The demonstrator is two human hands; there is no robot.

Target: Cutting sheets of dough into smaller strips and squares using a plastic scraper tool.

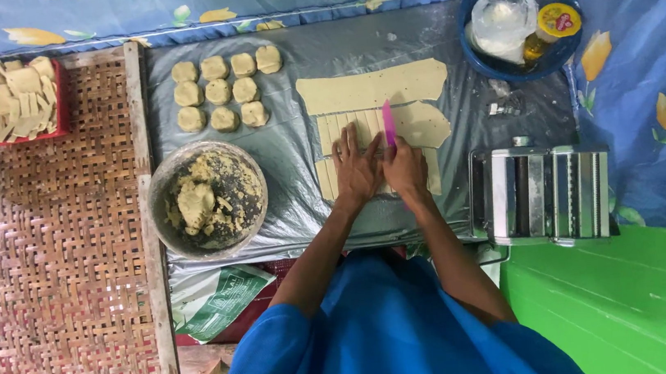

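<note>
At the centre of the frame, the left hand (357,170) lay flat and open on the rolled dough sheet (417,124), fingers spread over the cut strips (341,126). Just beside it, the right hand (406,168) was closed around a pink knife (389,124), its blade pointing up across the sheet. Dough pieces (218,92) sat in rows at upper left, above a bowl of dough (208,199). A pasta roller (544,194) stood at right.
</note>
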